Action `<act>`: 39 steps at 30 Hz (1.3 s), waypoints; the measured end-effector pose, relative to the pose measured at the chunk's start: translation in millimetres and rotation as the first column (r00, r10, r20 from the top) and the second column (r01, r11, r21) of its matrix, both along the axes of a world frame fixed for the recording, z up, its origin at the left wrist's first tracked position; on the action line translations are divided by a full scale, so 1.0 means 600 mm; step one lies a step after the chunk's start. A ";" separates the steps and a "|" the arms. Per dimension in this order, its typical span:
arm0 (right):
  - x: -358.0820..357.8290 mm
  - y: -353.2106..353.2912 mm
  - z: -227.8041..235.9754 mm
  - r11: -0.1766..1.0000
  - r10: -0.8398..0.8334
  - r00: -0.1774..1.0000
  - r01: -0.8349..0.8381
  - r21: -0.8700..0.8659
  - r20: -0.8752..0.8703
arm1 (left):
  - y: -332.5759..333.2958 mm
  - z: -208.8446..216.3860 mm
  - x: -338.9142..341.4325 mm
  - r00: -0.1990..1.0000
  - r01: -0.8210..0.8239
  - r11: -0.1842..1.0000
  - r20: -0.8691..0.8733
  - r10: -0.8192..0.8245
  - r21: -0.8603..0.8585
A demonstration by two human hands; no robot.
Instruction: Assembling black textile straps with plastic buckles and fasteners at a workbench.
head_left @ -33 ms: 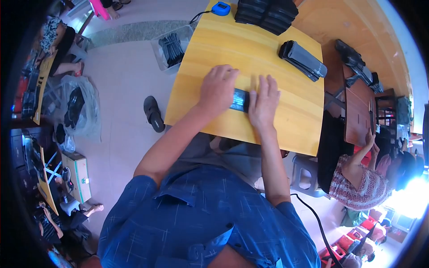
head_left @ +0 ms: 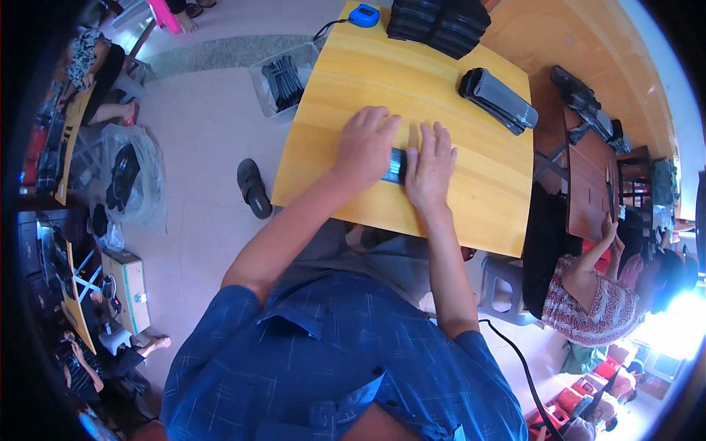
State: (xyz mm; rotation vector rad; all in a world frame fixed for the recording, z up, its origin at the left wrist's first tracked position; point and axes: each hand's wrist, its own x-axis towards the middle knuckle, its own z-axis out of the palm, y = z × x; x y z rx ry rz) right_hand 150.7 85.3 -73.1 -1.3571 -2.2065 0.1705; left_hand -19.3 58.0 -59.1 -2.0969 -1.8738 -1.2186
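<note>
A small, dark, shiny flat piece [head_left: 396, 166] with bluish reflections lies on the yellow wooden table [head_left: 471, 195], close to its near edge. What kind of thing it is, I cannot make out. My left hand [head_left: 362, 151] rests over its left end, palm down, fingers slightly bent and reaching forward. On its right end lies my right hand [head_left: 429, 167], flat, with the fingers stretched away from me and a little apart. Only a narrow strip of the piece shows between the hands; both ends are hidden under them.
Black bundles [head_left: 439, 28] are stacked at the table's far edge, beside a blue tape measure [head_left: 363, 15]. Flat grey-black packs [head_left: 498, 101] lie at the right. A clear bin [head_left: 262, 90] holding black items and a slipper [head_left: 254, 187] are left on the floor. Another person [head_left: 588, 301] sits at right.
My left hand has slid slightly right and my right hand slightly left, so less of the dark shiny piece shows between them.
</note>
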 end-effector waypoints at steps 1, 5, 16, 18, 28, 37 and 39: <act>-0.005 0.003 -0.009 1.000 0.004 1.000 -0.004 0.003 -0.007 | 0.010 -0.015 0.008 0.997 0.003 1.000 -0.081 -0.004 -0.015; -0.015 0.018 -0.036 0.996 -0.001 0.995 0.009 -0.084 0.097 | 0.023 -0.053 0.033 0.982 -0.037 0.989 -0.190 0.008 -0.146; -0.007 0.021 -0.031 0.986 -0.045 0.980 0.075 -0.151 0.192 | 0.023 -0.045 0.017 0.987 -0.122 0.926 -0.140 0.076 -0.357; -0.006 0.018 -0.033 0.988 -0.049 0.980 0.075 -0.132 0.194 | 0.017 -0.042 0.005 0.981 -0.142 0.917 -0.180 0.078 -0.373; 0.049 0.017 -0.016 0.949 -0.116 0.938 0.201 -0.241 0.326 | 0.008 -0.029 0.008 0.986 -0.123 0.833 -0.162 0.041 -0.539; 0.156 0.132 0.041 0.979 -0.142 0.989 0.135 0.151 0.036 | 0.023 -0.034 -0.012 0.986 -0.130 0.815 -0.157 0.049 -0.565; 0.183 0.176 0.073 0.962 -0.097 0.995 0.087 0.261 0.028 | 0.026 -0.030 -0.008 0.988 -0.130 0.811 -0.138 0.062 -0.571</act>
